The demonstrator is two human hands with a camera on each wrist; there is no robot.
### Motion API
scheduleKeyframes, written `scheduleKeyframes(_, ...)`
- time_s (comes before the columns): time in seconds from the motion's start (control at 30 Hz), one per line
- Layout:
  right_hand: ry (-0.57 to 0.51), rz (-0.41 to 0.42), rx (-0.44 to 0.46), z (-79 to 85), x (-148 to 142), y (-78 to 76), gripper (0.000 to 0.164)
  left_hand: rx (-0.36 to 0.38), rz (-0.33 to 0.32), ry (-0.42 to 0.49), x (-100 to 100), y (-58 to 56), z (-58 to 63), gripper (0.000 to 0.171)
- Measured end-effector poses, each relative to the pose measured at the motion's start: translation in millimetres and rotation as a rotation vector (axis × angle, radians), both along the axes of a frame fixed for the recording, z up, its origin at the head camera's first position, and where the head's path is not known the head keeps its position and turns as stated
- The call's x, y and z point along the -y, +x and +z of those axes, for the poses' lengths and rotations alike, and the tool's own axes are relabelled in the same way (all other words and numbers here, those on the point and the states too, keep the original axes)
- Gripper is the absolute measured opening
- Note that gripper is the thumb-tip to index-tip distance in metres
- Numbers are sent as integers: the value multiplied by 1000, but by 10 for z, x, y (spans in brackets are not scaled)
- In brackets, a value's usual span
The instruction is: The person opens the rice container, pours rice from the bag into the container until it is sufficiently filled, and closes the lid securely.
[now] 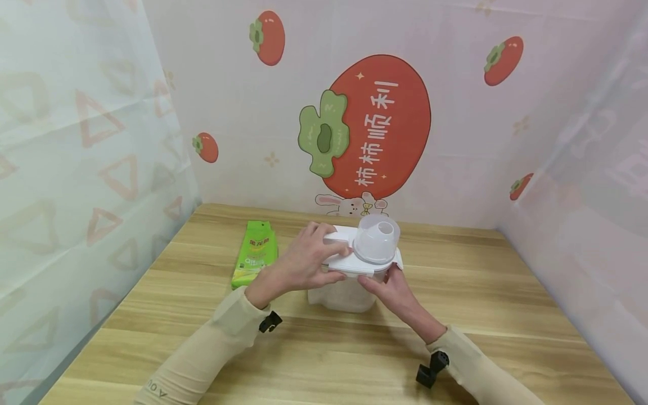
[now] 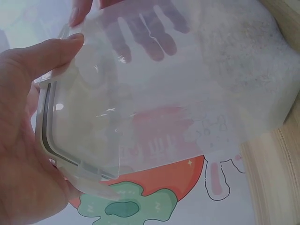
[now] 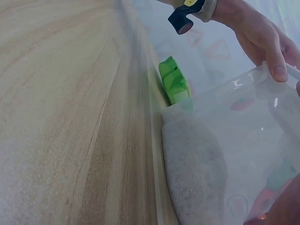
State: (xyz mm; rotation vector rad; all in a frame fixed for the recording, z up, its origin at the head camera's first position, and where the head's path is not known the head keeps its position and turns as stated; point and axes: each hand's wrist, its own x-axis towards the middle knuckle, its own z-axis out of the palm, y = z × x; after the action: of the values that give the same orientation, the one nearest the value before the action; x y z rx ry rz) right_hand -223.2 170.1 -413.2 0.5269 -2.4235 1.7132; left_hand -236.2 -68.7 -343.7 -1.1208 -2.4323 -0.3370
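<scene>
A translucent storage container stands on the table, with a whitish grainy fill in its lower part. It has a white lid with a clear measuring cup upside down on top. My left hand grips the lid from the left, thumb along the front edge and fingers over the top. At the right, my right hand holds the container just below the lid, its thumb in front. Through the clear wall, the right fingers show pressed against the far side in the left wrist view.
Left of the container, a green package lies on the wooden table. Behind the table hangs a pale backdrop printed with persimmons, and similar cloth closes off both sides.
</scene>
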Motion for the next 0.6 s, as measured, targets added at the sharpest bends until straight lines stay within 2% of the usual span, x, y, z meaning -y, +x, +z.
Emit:
scheduleKeyframes(0.27, -44, 50, 10, -41, -53, -52, 78, 45, -7, 5, 18, -23, 10, 38)
scheduleKeyframes(0.5, -156, 126, 100, -103, -218, -106, 75, 208, -73, 47, 108, -71, 70, 37)
scheduleKeyframes(0.6, -178, 146, 81, -111, -250, -134, 73, 235, -102, 46, 154, -108, 103, 35)
